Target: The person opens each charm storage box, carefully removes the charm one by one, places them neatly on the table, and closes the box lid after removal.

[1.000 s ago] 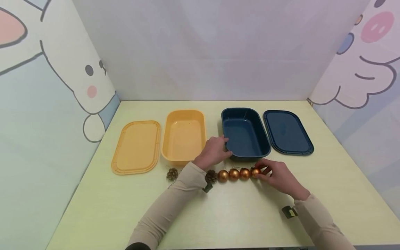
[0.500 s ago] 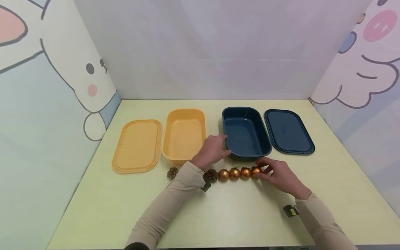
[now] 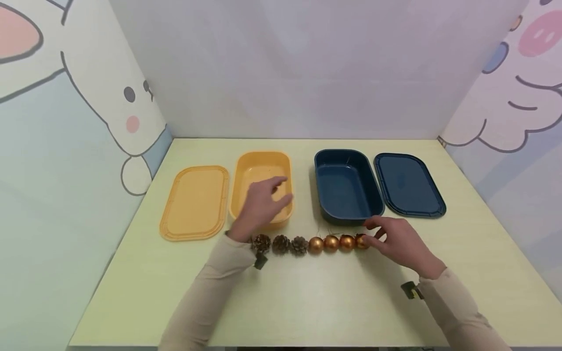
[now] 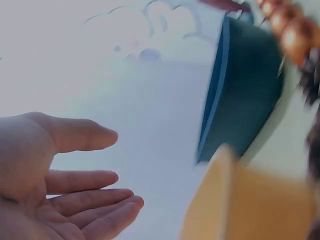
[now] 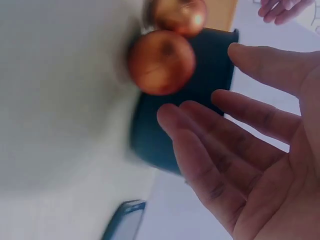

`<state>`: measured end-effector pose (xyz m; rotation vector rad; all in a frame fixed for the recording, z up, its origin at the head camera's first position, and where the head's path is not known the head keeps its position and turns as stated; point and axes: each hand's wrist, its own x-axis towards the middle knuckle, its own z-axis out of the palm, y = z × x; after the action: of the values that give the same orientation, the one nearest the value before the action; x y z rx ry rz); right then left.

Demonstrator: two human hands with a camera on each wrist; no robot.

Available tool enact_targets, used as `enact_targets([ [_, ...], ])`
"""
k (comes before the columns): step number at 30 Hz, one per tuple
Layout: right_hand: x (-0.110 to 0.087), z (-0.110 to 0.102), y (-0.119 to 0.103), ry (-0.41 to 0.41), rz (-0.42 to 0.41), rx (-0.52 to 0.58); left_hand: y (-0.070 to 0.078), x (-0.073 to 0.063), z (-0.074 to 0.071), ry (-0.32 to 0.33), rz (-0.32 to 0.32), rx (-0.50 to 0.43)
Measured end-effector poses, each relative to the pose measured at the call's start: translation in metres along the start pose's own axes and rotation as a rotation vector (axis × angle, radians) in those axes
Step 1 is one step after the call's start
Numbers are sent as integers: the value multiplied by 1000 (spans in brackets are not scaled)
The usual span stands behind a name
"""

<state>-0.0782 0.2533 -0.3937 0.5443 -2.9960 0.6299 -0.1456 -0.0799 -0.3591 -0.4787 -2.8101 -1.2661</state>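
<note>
My left hand point(image 3: 260, 204) hovers over the yellow box point(image 3: 237, 190), thumb and fingers apart with nothing between them, as the left wrist view also shows. My right hand point(image 3: 398, 243) is at the right end of a row of shiny copper-coloured ball ornaments point(image 3: 331, 243). Its fingers are loosely bent and spread. In the right wrist view the end ball point(image 5: 162, 62) sits just beyond the fingertips, outside their hold. Brown pinecones point(image 3: 281, 244) continue the row to the left, partly hidden by my left wrist. Behind the balls stands the dark blue box point(image 3: 349, 195), nothing large inside.
A yellow lid point(image 3: 195, 202) lies flat left of the yellow box. The dark blue lid point(image 3: 408, 185) lies right of its box. Walls with cartoon animals flank the table point(image 3: 307, 302), and a plain pale wall point(image 3: 303, 73) rises behind it.
My left hand has left the dark blue box's near left corner and moved left over the yellow box, uncovering more pinecones. My right hand's fingers have come away slightly from the end ball.
</note>
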Motion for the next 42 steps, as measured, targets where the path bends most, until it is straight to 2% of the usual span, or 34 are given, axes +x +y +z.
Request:
enact_targets([
  [4, 5, -5, -20, 62, -60, 27, -25, -20, -41, 158, -24, -59],
  [6, 13, -3, -36, 70, -110, 84, -43, -33, -62, 227, -79, -59],
  [9, 31, 4, -65, 26, -195, 200, -78, -53, -92, 284, -168, 68],
  [12, 54, 16, -99, -56, -281, 315, -116, -70, -114, 268, -264, 301],
  [15, 74, 35, -135, -141, -352, 399, -152, -83, -125, 193, -345, 490],
  [17, 86, 50, -160, -171, -403, 423, -170, -89, -131, 132, -388, 546],
  [19, 97, 62, -183, -206, -427, 425, -182, -90, -135, 70, -416, 555],
  [22, 110, 79, -216, -288, -409, 432, -192, -85, -137, 8, -426, 537],
  [25, 121, 94, -244, -372, -324, 418, -195, -77, -135, -39, -464, 506],
  [29, 130, 117, -273, -404, -193, 313, -199, -75, -132, -84, -543, 468],
  [31, 133, 127, -284, -387, -144, 237, -200, -76, -130, -85, -560, 460],
  [34, 137, 141, -296, -350, -66, 153, -198, -79, -129, -67, -543, 459],
  [38, 142, 154, -303, -343, 50, 113, -194, -80, -127, -43, -529, 459],
  [42, 149, 162, -307, -358, 162, 131, -189, -78, -125, 0, -521, 454],
])
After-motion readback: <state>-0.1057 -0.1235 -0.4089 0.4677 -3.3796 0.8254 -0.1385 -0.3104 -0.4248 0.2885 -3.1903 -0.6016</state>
